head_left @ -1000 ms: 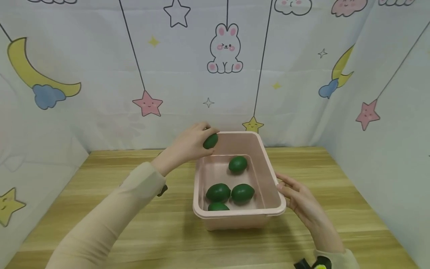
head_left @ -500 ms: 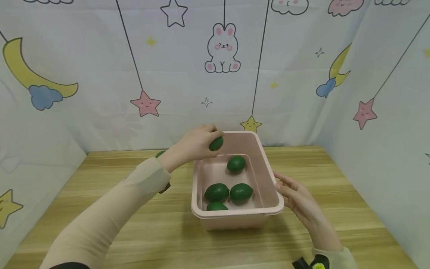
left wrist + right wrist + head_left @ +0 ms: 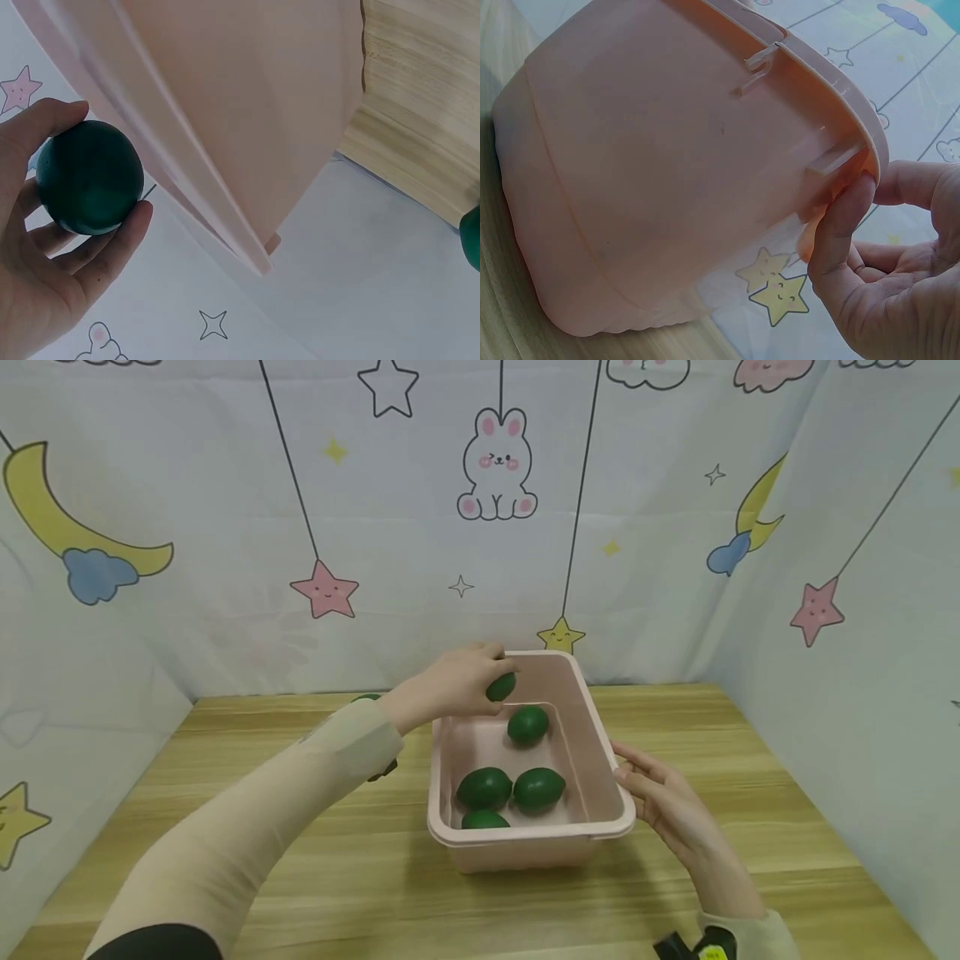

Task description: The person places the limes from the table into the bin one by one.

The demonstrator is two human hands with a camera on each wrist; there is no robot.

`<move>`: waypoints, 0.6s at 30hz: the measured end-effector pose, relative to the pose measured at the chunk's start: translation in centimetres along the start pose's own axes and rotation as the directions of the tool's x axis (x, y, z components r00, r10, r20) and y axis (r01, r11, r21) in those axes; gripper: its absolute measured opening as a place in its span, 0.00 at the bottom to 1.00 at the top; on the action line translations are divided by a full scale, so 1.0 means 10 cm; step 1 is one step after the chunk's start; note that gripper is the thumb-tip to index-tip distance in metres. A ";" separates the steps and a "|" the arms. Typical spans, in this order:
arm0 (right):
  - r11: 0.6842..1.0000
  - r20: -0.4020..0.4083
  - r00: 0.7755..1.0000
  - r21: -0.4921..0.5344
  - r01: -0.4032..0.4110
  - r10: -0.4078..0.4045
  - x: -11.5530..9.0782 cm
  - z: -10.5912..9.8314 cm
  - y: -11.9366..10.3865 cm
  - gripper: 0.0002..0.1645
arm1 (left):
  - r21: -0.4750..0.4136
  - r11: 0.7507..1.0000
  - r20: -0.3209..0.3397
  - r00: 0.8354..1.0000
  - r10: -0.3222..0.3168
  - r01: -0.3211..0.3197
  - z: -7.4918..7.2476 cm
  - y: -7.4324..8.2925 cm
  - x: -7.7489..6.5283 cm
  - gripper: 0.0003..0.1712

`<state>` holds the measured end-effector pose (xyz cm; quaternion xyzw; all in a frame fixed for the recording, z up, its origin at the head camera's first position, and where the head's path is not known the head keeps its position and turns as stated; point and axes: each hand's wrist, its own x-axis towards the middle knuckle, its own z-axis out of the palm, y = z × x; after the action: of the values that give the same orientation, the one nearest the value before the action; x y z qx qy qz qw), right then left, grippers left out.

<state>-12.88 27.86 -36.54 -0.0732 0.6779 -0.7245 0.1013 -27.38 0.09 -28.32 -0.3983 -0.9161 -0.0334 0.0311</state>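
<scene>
My left hand (image 3: 467, 681) grips a dark green lime (image 3: 501, 687) over the far left part of a pale pink plastic bin (image 3: 531, 835). In the left wrist view, thumb and fingers curl round the lime (image 3: 90, 178) just outside the bin's rim line. My right hand (image 3: 678, 814) pinches the bin's right rim; the right wrist view has its thumb and finger (image 3: 844, 225) on the rim edge. Several limes lie inside on the bin floor: one lime (image 3: 528, 725) towards the back, others (image 3: 485, 788) near the front, one partly hidden by the front rim.
The bin stands on a wood-grain table (image 3: 360, 877). Behind the left forearm another lime (image 3: 367, 697) is mostly hidden on the table; the left wrist view catches a green lime (image 3: 471, 238) at its right edge. White printed cloth (image 3: 405, 527) encloses the back and sides.
My left hand has moved right with the lime, from the bin's far left corner to over its inside. The right hand keeps its hold on the rim, and the bin stays in place.
</scene>
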 end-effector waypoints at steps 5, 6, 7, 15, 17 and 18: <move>1.000 -0.002 1.000 0.003 -0.003 0.003 0.00 0.00 -0.01 0.37 | 0.056 0.998 0.023 0.999 0.034 -0.035 0.02 0.03 0.05 0.31; 1.000 -0.002 1.000 0.004 -0.005 0.005 0.00 0.00 -0.01 0.37 | 0.060 0.997 0.026 0.999 0.043 -0.044 0.02 0.04 0.06 0.31; 1.000 -0.001 1.000 0.003 -0.005 0.005 0.00 0.00 -0.02 0.37 | 0.063 0.997 0.031 0.998 0.052 -0.054 0.03 0.04 0.07 0.30; 1.000 0.017 1.000 0.011 0.008 -0.008 -0.02 -0.01 -0.01 0.37 | 0.075 0.991 0.127 0.987 0.098 -0.108 0.11 0.10 0.15 0.28; 1.000 0.014 1.000 0.010 0.003 -0.003 -0.02 0.00 -0.02 0.37 | 0.066 0.991 0.148 0.983 0.105 -0.116 0.14 0.12 0.15 0.29; 1.000 0.011 1.000 0.008 0.001 -0.001 -0.02 0.00 -0.02 0.37 | 0.062 0.990 0.156 0.981 0.113 -0.124 0.15 0.12 0.15 0.30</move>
<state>-12.70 27.88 -36.31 -0.0773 0.6743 -0.7268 0.1049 -27.51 2.11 -29.65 -0.4521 -0.8911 0.0318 -0.0225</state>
